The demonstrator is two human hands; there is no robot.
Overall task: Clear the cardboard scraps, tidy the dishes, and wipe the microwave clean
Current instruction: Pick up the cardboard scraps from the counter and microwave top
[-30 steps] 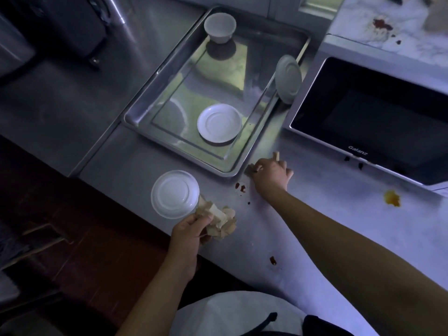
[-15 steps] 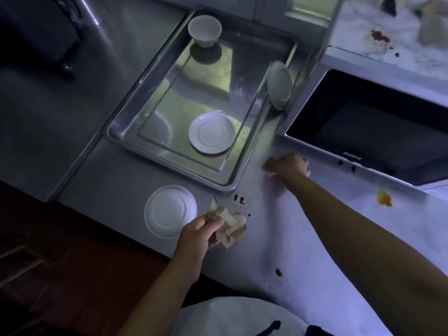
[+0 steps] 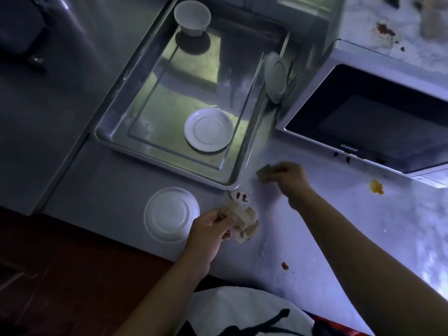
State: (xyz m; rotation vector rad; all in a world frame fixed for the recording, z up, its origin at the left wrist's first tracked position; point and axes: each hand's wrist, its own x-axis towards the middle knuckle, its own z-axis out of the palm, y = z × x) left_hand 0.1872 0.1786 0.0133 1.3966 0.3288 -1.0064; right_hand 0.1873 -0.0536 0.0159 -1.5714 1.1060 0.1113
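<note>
My left hand (image 3: 208, 227) is shut on a bunch of tan cardboard scraps (image 3: 243, 219) just above the counter's front edge. My right hand (image 3: 289, 177) pinches another cardboard scrap (image 3: 264, 172) on the counter, right of the metal tray (image 3: 109, 139). A white saucer (image 3: 209, 129) and a white bowl (image 3: 192, 16) sit inside the tray. A second saucer (image 3: 274, 77) leans upright against the tray's right rim. An upturned white plate (image 3: 171, 214) lies on the counter beside my left hand. The microwave (image 3: 378, 122) stands at the right with dark drips under its door.
Red sauce spots (image 3: 242, 197) lie between my hands, another red spot (image 3: 284, 266) nearer the front edge, and a yellow blob (image 3: 377, 187) under the microwave. The microwave top (image 3: 385, 30) shows red stains. A dark floor lies below the counter at left.
My right hand has drawn back a little from the microwave toward me with its scrap. My left hand has kept its bunch of scraps by the plate. The camera has shifted.
</note>
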